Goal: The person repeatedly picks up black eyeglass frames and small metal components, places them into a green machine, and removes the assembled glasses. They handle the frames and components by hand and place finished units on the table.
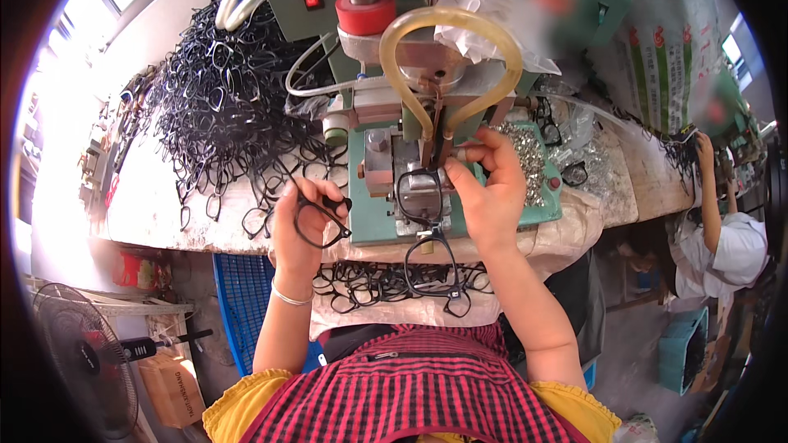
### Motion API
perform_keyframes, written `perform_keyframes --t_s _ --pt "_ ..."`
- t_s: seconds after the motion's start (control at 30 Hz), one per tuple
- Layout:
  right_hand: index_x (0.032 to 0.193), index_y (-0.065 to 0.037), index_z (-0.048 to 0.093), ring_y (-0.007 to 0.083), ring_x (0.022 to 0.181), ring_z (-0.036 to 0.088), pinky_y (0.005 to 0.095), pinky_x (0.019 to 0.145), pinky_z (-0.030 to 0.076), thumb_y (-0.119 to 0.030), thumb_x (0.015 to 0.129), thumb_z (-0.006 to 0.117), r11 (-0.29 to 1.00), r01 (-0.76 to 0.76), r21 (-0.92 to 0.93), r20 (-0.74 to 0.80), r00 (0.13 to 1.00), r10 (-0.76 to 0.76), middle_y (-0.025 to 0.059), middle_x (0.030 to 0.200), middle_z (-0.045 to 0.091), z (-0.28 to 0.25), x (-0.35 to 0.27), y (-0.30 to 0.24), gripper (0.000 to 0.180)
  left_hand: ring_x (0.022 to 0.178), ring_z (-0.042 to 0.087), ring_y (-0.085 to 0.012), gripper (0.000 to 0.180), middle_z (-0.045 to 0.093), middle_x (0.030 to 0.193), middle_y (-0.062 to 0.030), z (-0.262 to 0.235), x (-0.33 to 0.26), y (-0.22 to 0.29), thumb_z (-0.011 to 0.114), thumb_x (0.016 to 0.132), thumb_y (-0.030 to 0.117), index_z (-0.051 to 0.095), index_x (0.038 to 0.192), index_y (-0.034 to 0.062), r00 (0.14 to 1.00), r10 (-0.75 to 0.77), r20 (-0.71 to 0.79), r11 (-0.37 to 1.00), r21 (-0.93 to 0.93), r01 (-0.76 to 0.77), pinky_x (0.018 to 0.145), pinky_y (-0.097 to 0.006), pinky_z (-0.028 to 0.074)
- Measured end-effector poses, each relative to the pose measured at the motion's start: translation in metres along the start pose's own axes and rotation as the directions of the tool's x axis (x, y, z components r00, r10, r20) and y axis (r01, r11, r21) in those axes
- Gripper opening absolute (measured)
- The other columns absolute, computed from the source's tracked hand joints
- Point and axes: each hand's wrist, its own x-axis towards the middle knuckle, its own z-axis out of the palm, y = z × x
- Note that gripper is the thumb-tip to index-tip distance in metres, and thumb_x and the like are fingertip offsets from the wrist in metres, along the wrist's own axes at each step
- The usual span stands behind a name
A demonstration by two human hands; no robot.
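My left hand grips a black eyeglass frame off the left side of the green bench machine. A second black eyeglass frame stands out from the machine's metal fixture, one rim over the fixture and the other hanging toward me. My right hand is at the fixture's right side. Its thumb and fingers come together beside the upper rim, under the copper-coloured tips; what they pinch is too small or hidden to make out.
A large heap of black eyeglass frames covers the bench's left. More frames lie in my cloth-covered lap. Small shiny metal parts lie right of the fixture. A yellowish hose loops above. Another person sits far right; a fan stands lower left.
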Motion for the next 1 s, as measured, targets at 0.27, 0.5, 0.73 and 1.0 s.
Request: perform_keyframes --t_s 0.27,0.5,0.73,1.0 --pt "0.125 0.001 0.055 0.0115 0.094 0.06 0.0262 0.084 0.045 0.004 0.082 0.071 0.956 -0.052 0.29 0.102 0.995 0.023 0.0025 0.089 0.067 0.015 0.004 -0.004 0.047 0.074 0.064 -0.0247 0.02 0.065 0.089 -0.0244 0.105 0.043 0.064 0.033 0.103 0.013 0.045 0.096 -0.0009 0.818 0.525 0.235 0.737 0.354 -0.575 0.073 -0.035 0.056" --pt "0.108 -0.008 0.068 0.0288 0.115 0.061 0.0398 0.094 0.047 -0.007 0.08 0.071 0.869 0.334 -0.365 0.286 0.929 -0.236 0.0137 0.118 0.065 -0.047 0.0 -0.01 0.028 0.067 0.064 -0.0309 0.018 0.065 0.083 -0.0269 0.087 -0.013 0.054 0.035 0.101 0.017 0.044 0.097 0.0022 0.911 -0.021 0.412 0.992 0.123 -0.033 0.066 -0.036 0.055" --pt "0.088 -0.007 0.071 0.0423 0.118 0.054 0.0478 0.097 0.046 -0.013 0.078 0.073 0.397 0.304 -0.866 0.151 0.916 -0.372 0.0199 0.114 0.063 -0.113 0.013 0.063 0.012 0.065 0.065 -0.025 0.017 0.067 0.085 -0.0253 0.095 -0.011 -0.012 0.039 0.102 0.019 0.048 0.1 0.0043 0.591 -0.661 0.462 0.637 -0.069 0.768 0.06 -0.032 0.054" --pt "0.084 -0.005 0.07 0.0336 0.099 0.062 0.0428 0.086 0.048 -0.008 0.075 0.074 0.582 0.272 -0.766 0.051 0.929 -0.366 0.013 0.099 0.067 -0.1 0.022 0.07 0.011 0.058 0.063 -0.0241 0.015 0.066 0.083 -0.0244 0.098 -0.007 -0.017 0.042 0.1 0.018 0.049 0.102 0.0048 0.621 -0.661 0.421 0.603 -0.196 0.774 0.05 -0.031 0.053"
